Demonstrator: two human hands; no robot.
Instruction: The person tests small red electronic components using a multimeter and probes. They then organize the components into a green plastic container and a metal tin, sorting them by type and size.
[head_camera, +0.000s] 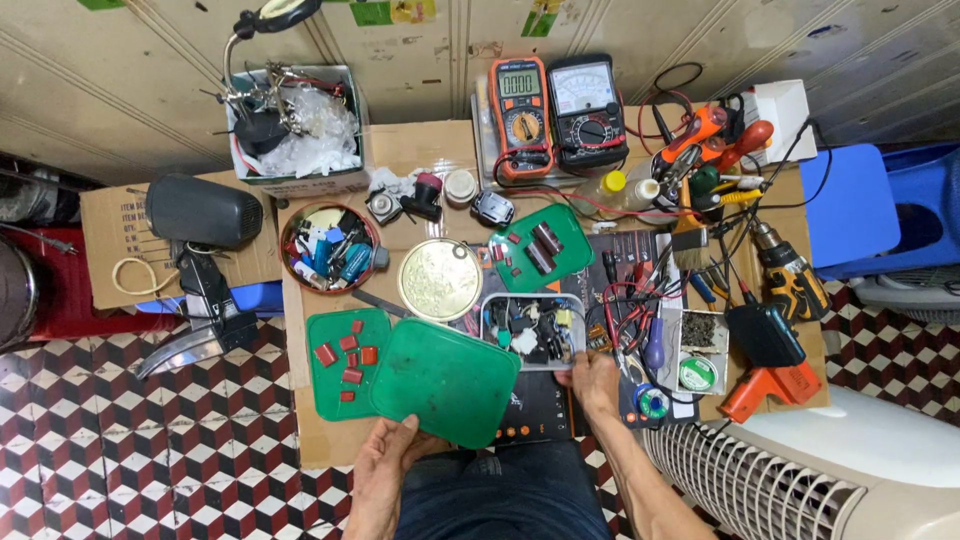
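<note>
The left hand (385, 462) is gripping the near edge of a green plastic lid (445, 380), a smooth rounded rectangle that is lying tilted over the right side of a second green lid (340, 362). This second lid is lying flat on the brown cardboard (310, 440) and is carrying several small red rectangular parts (348, 358). The thumb is lying on top of the held lid and the fingers are going under it.

The right hand (597, 384) is resting at the near right corner of a clear plastic tray (533, 330) with rounded corners, full of small mixed electronic parts. The fingertips are touching its rim; I cannot tell if they are really pinching it or only pressing on it.

Just far of the tray, a third green lid (541, 247) is holding dark red block-shaped parts. To the left of it a round shiny metal lid (439, 279) is lying, and farther left a round tin (328, 248) with blue and silver cylinders. At the far side, an orange meter (521, 113) and a black meter (587, 110) are lying side by side. On the right are an orange glue gun (768, 390) and a tangle of red and black wires (625, 300).
</note>
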